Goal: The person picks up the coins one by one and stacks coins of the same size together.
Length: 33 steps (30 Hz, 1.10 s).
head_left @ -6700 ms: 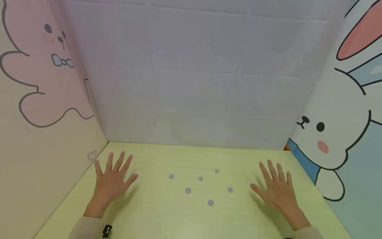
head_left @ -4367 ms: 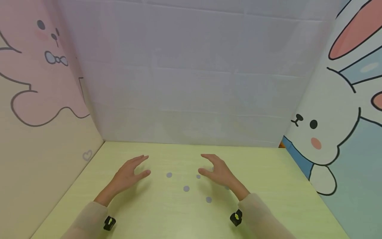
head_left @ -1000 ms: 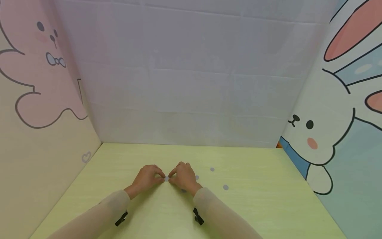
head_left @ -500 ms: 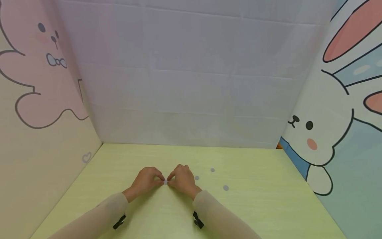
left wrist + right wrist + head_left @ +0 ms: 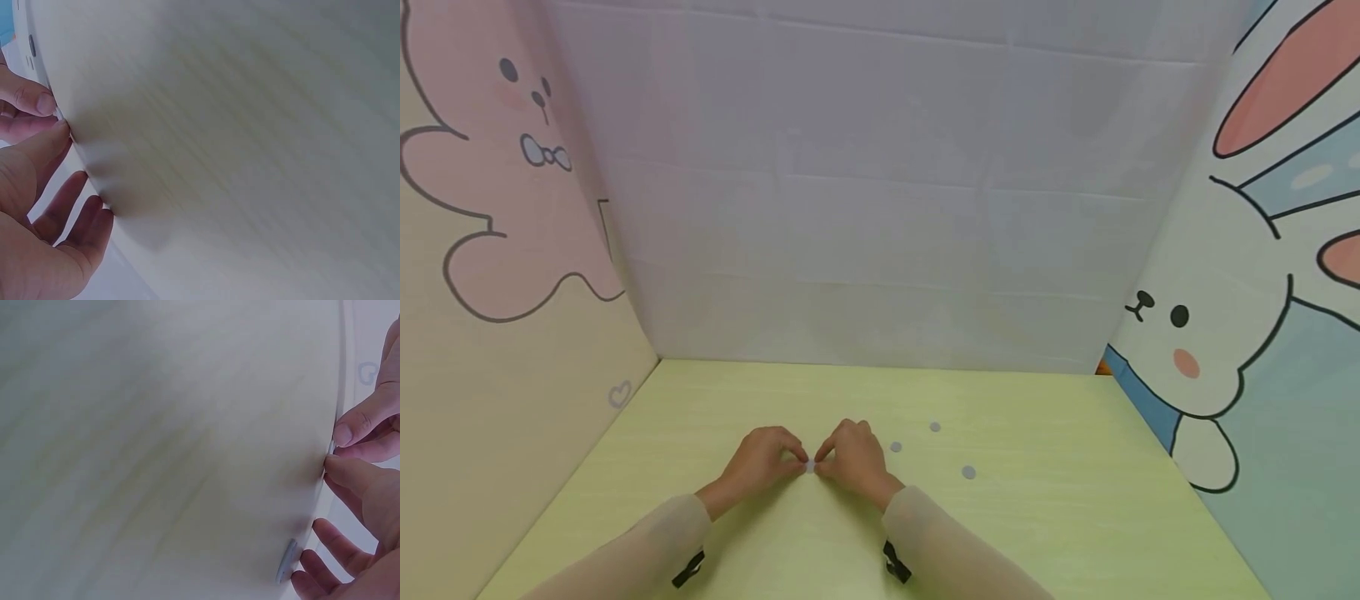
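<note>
Between my two hands a small grey disc [image 5: 810,467] lies at the tabletop, mostly covered by fingertips. My left hand [image 5: 763,460] pinches its left side with thumb and index finger. From the opposite side my right hand [image 5: 855,460] pinches it the same way, the two hands' tips almost meeting. Only a thin edge of the disc [image 5: 332,447] shows in the right wrist view. Another grey disc [image 5: 287,561] lies flat beside the right hand's lower fingers there. In the left wrist view the left hand's other fingers [image 5: 81,219] touch the table.
Three more grey discs lie right of the hands: a near one [image 5: 896,447], a far one [image 5: 935,427] and a rightmost one [image 5: 969,472]. The pale yellow table [image 5: 1060,533] is enclosed by a white back sheet [image 5: 880,208] and cartoon-printed side walls.
From spread wide at the sides, my hands came together at the leftmost disc and took hold of it. Over the last second they shifted it slightly nearer and left.
</note>
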### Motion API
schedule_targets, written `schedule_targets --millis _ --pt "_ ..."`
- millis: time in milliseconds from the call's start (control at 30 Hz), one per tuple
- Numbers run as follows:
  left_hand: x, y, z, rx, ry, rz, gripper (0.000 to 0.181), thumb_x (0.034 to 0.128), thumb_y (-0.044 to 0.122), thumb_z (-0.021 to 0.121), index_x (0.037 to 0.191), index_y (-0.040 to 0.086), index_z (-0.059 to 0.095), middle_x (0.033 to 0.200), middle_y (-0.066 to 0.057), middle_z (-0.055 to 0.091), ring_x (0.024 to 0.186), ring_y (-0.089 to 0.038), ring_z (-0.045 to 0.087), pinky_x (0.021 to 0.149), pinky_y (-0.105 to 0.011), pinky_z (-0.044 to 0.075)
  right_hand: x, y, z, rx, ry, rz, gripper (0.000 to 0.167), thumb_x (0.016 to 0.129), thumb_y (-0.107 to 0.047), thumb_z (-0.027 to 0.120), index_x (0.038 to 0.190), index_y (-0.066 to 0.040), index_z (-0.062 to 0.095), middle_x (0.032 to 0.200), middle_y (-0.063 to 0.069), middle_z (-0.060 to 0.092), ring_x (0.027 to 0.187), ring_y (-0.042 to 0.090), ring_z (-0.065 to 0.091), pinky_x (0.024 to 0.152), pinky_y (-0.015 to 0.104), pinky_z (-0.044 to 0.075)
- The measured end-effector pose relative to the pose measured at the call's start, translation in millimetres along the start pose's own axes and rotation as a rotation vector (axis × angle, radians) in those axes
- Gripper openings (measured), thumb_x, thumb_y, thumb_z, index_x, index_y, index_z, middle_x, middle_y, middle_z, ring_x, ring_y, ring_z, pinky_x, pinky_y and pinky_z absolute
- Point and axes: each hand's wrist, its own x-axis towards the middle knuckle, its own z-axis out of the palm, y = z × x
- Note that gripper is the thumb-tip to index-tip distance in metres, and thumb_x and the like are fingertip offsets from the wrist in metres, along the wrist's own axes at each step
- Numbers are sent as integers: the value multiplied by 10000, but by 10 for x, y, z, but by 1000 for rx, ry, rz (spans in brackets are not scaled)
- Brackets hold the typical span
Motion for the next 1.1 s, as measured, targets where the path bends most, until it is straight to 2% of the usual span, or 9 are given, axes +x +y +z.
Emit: schedule_targets --millis 267,500,1100 --pt "-92 -9 -14 11 15 -3 120 815 140 929 821 221 840 917 108 778 918 -171 731 830 -408 591 -45 -63 59 -6 8 -31 52 842 -271 918 830 -245 874 957 -12 671 866 171 508 671 247 415" --pt "-160 -31 -27 29 -9 -11 115 817 162 928 824 234 838 948 97 787 940 -186 738 841 -431 602 -107 -143 54 -3 17 -43 57 837 -257 920 815 -238 871 939 -22 662 849 164 503 670 245 412" --pt "-312 -8 -100 8 -39 -29 83 841 213 917 840 254 844 982 107 787 984 -200 739 901 -504 588 -231 -255 80 -39 47 -100 60 824 -267 922 806 -243 870 900 -46 665 809 137 496 654 215 389"
